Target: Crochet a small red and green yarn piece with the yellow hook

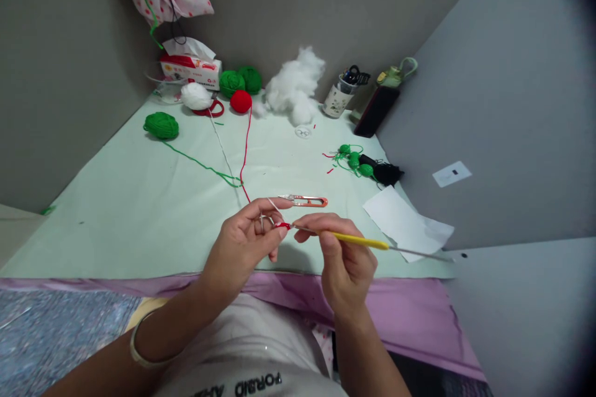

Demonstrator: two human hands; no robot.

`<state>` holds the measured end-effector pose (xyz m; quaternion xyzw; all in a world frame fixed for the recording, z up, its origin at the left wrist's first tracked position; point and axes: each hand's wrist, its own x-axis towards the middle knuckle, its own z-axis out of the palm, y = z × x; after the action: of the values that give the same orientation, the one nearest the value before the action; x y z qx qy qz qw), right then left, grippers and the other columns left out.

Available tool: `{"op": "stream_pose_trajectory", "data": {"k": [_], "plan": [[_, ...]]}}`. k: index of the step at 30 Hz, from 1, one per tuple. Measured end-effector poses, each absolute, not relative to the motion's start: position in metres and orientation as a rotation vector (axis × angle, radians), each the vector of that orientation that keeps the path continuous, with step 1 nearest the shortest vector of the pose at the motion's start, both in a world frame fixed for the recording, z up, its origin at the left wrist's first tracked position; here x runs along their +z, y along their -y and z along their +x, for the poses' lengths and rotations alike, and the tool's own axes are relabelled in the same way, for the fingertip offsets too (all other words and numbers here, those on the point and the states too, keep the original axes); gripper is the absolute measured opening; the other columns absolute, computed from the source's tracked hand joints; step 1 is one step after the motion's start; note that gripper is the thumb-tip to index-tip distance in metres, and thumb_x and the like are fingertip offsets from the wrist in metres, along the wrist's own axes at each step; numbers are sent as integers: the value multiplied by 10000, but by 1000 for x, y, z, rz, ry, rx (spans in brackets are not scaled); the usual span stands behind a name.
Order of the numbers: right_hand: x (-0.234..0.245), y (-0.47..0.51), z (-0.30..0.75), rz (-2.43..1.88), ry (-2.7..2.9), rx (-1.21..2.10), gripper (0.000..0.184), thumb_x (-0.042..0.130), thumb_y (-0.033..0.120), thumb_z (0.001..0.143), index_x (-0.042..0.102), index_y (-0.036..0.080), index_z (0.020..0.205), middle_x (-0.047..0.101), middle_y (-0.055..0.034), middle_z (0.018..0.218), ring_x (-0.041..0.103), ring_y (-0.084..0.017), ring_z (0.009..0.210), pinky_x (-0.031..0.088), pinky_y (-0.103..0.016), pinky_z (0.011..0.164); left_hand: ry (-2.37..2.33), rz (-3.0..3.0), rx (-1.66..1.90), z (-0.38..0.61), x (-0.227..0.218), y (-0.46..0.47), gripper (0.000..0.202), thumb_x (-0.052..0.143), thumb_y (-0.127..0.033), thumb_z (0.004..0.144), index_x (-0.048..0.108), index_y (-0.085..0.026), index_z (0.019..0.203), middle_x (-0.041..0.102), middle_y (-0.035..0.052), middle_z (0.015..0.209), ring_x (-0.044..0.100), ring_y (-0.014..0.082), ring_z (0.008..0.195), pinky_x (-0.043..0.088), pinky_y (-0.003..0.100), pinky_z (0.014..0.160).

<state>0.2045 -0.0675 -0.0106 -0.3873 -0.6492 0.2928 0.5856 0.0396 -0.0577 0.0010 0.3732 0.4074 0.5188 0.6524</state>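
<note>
Between the thumb and fingers of my left hand point(246, 232) is a small red crochet piece point(282, 225), with white yarn point(274, 205) running over the raised index finger. My right hand point(347, 254) grips a crochet hook point(361, 240) by its yellow handle, and the hook's metal tip meets the red piece. How the tip sits in the stitches is too small to make out. Orange thread snips point(310, 200) lie on the table just beyond my fingers. Red yarn point(246, 155) trails from a red ball point(241, 102) toward my left hand.
A white yarn ball point(196, 96), red-handled scissors point(216, 109), green yarn point(161, 126), a tissue box point(190, 71) and fluffy stuffing point(293, 86) stand toward the back. Right lie small green crochet pieces point(354, 159), paper point(407, 223), a phone point(377, 111) and a pen cup point(339, 99).
</note>
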Motion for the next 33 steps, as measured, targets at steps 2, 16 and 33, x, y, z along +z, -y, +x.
{"op": "stream_pose_trajectory", "data": {"k": [2, 16, 33], "plan": [[-14, 69, 205, -884, 1666, 523, 318, 529, 120, 1045, 727, 296, 1219, 784, -51, 1047, 745, -208, 941, 610, -382, 818, -959, 860, 1218, 43, 2, 59, 272, 876, -186, 791, 796, -220, 1049, 620, -39, 796, 537, 65, 574, 494, 187, 548], [-16, 58, 196, -827, 1196, 925, 193, 621, 314, 1040, 793, 256, 973, 736, -42, 903, 670, -169, 742, 576, -328, 656, -633, 492, 978, 35, 2, 52, 268, 816, -192, 878, 790, -176, 1144, 532, -69, 620, 215, 1, 434, 205, 141, 409], [-21, 58, 194, -808, 1124, 937, 184, 625, 311, 1042, 795, 263, 987, 762, -33, 949, 691, -151, 765, 596, -303, 684, -712, 562, 1015, 39, 3, 53, 277, 851, -233, 829, 779, -190, 1093, 513, -77, 596, 315, 15, 433, 226, 162, 435]]}}
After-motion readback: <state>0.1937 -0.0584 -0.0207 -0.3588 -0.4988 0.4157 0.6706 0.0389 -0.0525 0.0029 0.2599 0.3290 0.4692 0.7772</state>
